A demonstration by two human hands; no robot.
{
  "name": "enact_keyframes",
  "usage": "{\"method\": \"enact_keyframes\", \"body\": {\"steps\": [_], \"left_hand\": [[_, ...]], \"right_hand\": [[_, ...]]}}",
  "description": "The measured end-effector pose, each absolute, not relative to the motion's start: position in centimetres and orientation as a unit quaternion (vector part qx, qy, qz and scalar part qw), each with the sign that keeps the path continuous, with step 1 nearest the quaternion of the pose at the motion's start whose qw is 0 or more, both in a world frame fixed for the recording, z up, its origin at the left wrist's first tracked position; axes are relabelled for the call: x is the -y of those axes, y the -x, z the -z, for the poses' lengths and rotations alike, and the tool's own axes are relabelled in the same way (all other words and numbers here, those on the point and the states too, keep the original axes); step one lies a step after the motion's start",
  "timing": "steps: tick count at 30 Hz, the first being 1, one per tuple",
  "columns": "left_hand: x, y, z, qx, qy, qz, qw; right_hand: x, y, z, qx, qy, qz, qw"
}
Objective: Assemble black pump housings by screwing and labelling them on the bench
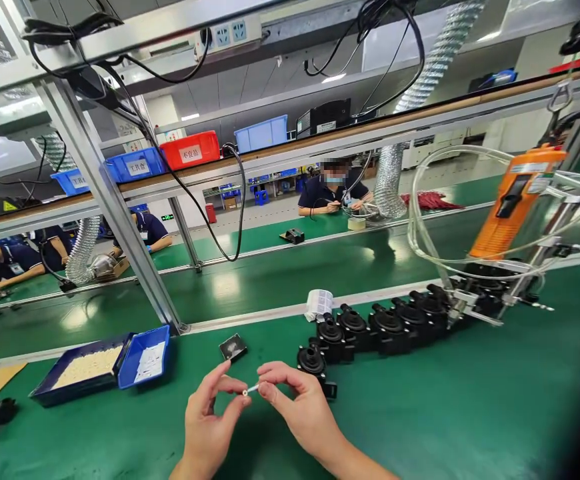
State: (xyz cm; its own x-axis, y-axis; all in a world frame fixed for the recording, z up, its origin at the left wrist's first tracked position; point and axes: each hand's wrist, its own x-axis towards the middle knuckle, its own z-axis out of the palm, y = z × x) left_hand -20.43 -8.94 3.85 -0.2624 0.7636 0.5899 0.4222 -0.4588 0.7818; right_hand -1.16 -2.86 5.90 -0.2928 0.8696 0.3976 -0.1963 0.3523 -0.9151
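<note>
Cream ring (245,393): pinched between thumb and forefinger of left hand (210,412), over near part of green bench (420,427).
Slim white piece (253,388): immediately right of ring, long axis running rightward and slightly far; right end pinched by right hand (297,403); inserted or merely touching, cannot tell.
Pose: fingertips facing, wrists low; right hand just near-left of closest black pump housing (312,360).

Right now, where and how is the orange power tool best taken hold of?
The orange power tool is probably best gripped around mid-body, right hand coming from the near side: its long body leans right, and clear tubing loops on its left.
</note>
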Motion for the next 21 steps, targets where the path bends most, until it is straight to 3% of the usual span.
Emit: {"method": "enact_keyframes", "body": {"steps": [8, 15, 21], "left_hand": [[9.1, 19.9, -5.1, -0.471, -0.641, -0.601, 0.071], [8.7, 20.6, -5.1, -0.461, -0.714, -0.527, -0.022], [8.8, 20.9, -6.2, -0.454, -0.757, -0.463, -0.077]], "right_hand": [[3.5, 1.1, -6.7, 0.654, 0.315, -0.468, 0.504], [3.7, 0.9, -6.8, 0.766, 0.273, -0.328, 0.481], [2.8, 0.2, -5.6, 0.778, 0.283, -0.392, 0.402]]}}
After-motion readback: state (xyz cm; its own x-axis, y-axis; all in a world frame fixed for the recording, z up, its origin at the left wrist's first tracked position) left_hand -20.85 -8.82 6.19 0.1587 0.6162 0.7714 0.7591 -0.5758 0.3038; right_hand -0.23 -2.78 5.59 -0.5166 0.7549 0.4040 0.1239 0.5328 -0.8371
